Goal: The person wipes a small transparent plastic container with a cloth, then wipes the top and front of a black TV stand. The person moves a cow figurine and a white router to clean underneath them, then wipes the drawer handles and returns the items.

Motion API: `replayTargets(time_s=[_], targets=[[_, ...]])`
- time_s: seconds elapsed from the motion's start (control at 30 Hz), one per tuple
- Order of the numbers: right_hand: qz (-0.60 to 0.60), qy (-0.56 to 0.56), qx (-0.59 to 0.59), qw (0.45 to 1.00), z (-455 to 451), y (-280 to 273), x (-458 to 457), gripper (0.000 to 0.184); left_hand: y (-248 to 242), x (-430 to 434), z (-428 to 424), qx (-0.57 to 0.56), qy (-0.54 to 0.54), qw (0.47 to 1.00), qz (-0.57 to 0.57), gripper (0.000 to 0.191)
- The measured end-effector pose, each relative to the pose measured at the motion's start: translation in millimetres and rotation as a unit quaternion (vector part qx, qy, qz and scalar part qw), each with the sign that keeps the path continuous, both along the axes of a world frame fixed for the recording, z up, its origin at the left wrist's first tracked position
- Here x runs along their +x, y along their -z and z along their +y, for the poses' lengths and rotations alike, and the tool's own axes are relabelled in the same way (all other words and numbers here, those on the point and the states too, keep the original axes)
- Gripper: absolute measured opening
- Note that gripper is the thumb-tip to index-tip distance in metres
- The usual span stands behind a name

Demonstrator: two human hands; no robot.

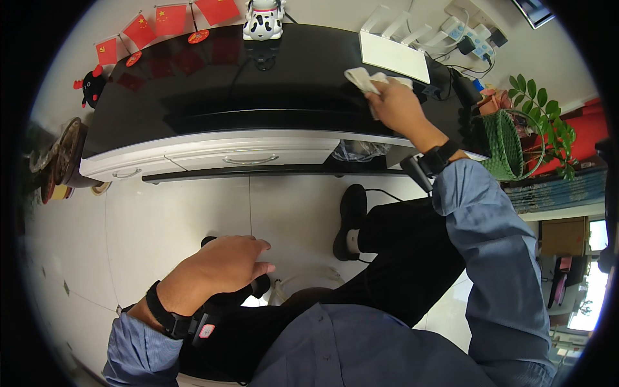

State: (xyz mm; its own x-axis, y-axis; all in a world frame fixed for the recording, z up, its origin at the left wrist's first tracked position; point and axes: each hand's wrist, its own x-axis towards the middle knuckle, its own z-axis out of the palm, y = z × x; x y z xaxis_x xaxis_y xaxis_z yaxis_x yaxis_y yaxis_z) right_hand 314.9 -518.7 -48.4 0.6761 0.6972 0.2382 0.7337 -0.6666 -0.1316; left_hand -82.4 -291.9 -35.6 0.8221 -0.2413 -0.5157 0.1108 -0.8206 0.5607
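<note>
My right hand [397, 105] is closed on a crumpled white cloth [359, 79], which touches the glossy black top of a low cabinet [300, 92]. A white router [394, 55] with raised antennas lies just beyond the cloth. My left hand [227, 263] is held over my left leg, away from the cabinet; its thumb and forefinger are apart and nothing shows between them. Both wrists wear black straps with a small device.
A spotted dog figurine [263, 22] and small red flags [170, 20] stand along the back edge. Power strips [468, 38] with cables, a green woven basket [505, 145] and a leafy plant are at the right. White drawers [251, 155] face me. Flowerpots [72, 155] stand left.
</note>
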Motion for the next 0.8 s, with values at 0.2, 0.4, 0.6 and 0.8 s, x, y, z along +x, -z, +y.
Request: replayTargets(time_s=[0.2, 0.4, 0.6, 0.8], targets=[[-0.033, -0.212, 0.091, 0.972, 56.4, 16.1, -53.7, 0.039, -3.2, 9.5, -7.1, -0.007, -0.02, 1.0, 0.011, 0.047], [0.004, -0.249, 0.041, 0.968, 51.6, 0.0, -56.5, 0.04, -4.2, 17.7, -6.5, -0.001, -0.039, 0.999, 0.014, 0.045], [-0.032, -0.137, 0.013, 0.99, -28.0, -5.7, -24.1, 0.04, -1.1, 25.5, -6.4, -0.012, -0.019, 0.999, 0.04, 0.044], [-0.032, 0.034, -0.077, 0.996, -78.6, -19.7, 4.0, 0.04, -1.8, 34.0, -7.9, 0.0, -0.005, 0.999, 0.043, 0.044]])
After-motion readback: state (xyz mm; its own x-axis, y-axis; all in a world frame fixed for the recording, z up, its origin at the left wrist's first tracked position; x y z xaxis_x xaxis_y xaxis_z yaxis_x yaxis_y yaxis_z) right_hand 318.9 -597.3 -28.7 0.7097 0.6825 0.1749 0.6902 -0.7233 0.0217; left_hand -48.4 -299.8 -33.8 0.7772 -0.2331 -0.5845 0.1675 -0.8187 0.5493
